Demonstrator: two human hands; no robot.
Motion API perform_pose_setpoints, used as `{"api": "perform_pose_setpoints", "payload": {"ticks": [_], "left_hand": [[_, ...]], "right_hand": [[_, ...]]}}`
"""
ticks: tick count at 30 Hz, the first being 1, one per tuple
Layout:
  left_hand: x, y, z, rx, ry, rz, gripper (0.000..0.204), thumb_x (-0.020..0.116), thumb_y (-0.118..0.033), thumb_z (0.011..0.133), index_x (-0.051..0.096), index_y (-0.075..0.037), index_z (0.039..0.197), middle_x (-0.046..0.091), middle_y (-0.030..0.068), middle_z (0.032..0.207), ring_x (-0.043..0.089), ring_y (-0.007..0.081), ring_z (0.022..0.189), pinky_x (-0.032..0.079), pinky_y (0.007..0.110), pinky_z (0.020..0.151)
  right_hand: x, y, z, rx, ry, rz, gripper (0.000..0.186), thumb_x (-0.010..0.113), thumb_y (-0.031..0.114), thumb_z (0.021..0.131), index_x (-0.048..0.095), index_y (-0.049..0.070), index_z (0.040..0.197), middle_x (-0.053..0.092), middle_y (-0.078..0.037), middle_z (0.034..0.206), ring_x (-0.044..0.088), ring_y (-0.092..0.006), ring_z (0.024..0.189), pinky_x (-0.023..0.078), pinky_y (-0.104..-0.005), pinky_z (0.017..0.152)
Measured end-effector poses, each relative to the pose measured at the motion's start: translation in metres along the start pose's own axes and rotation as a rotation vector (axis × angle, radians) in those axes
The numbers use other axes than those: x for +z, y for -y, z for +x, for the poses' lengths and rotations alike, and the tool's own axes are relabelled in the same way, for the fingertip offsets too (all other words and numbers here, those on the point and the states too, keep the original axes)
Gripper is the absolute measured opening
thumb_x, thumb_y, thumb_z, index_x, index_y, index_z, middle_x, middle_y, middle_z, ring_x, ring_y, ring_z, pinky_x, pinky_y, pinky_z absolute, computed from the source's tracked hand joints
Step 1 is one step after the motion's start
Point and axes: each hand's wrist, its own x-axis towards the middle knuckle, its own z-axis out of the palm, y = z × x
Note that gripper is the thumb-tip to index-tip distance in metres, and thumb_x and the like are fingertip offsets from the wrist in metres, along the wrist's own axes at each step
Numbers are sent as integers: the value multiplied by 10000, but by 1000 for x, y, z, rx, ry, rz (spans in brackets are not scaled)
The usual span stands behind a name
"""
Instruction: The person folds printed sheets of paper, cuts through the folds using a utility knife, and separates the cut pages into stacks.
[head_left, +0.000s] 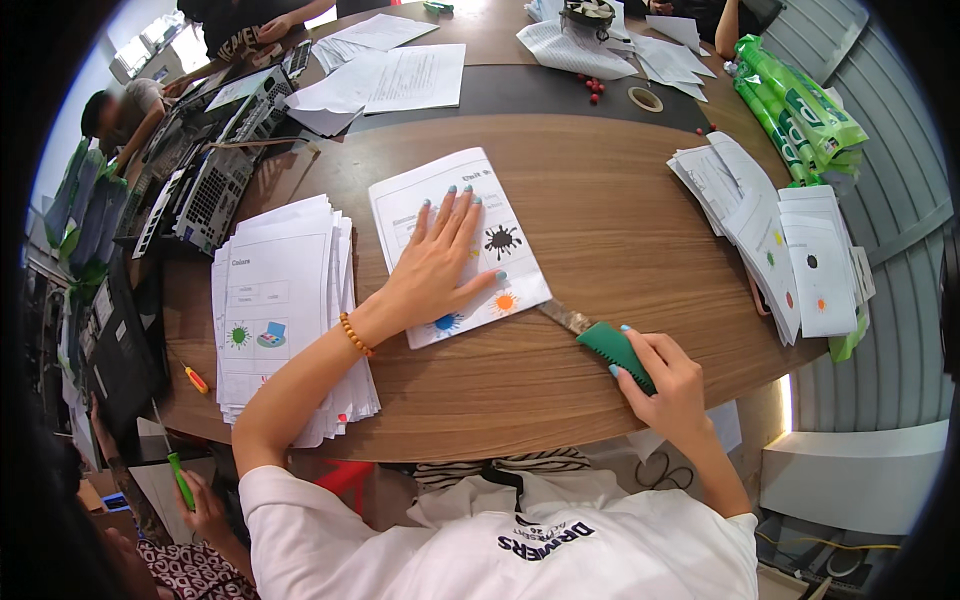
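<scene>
My left hand [445, 255] lies flat with fingers spread on a folded worksheet [498, 200] printed with coloured paint splats. It presses the paper against the brown wooden table. In my right hand [665, 385] is a knife [617, 353] with a green handle and a worn metal blade. The blade points up and left, its tip at the lower right corner of the worksheet; whether it is slid between the layers I cannot tell. A thick stack of similar sheets [270, 300] sits beside my left forearm.
Folded sheets [745, 220] lie at the right edge, near green plastic packs [800, 105]. Loose papers [415, 78] and a tape roll [645, 99] are at the back. Opened computer cases [220, 150] stand left, near a small screwdriver [195, 379]. Another person's hand [205, 510] holds a green-handled screwdriver.
</scene>
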Motion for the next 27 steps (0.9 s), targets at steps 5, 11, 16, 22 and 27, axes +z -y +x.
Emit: {"api": "perform_pose_setpoints", "payload": {"ticks": [5,11,16,22,27], "left_hand": [[-1,1,-6,-18,57,30,943,426,-630,816,247,145,1322,257,290,1397,194,366,1343,103,507,1086],[-6,1,-5,-62,130,51,990,447,-643,800,215,168,1318,202,314,1407,142,377,1353,85,487,1092],[2,9,0,-173,89,79,1030,479,-659,768,202,162,1324,195,326,1402,148,387,1348,80,485,1094],[-2,4,0,41,137,-14,981,486,-657,765,198,47,1383,157,290,1433,128,372,1358,75,472,1103],[-19,-21,-3,398,147,-150,583,490,-554,817,421,-297,1336,148,273,1444,138,415,1345,85,511,1095]], "right_hand": [[3,2,-1,68,6,-66,438,706,102,687,586,2,1096,552,-96,955,563,-239,755,489,-310,582],[21,-12,49,0,-16,-85,405,700,118,701,596,7,1076,536,-102,925,539,-256,801,480,-338,618],[24,-45,100,-112,13,-32,394,696,125,711,594,13,1075,538,-115,909,542,-259,813,478,-345,667],[-6,-53,68,-109,157,64,411,703,95,707,592,24,1096,548,-114,901,547,-250,796,470,-336,676],[-22,-34,3,46,142,27,441,708,89,699,586,20,1117,544,-107,891,540,-246,780,470,-329,649]]}}
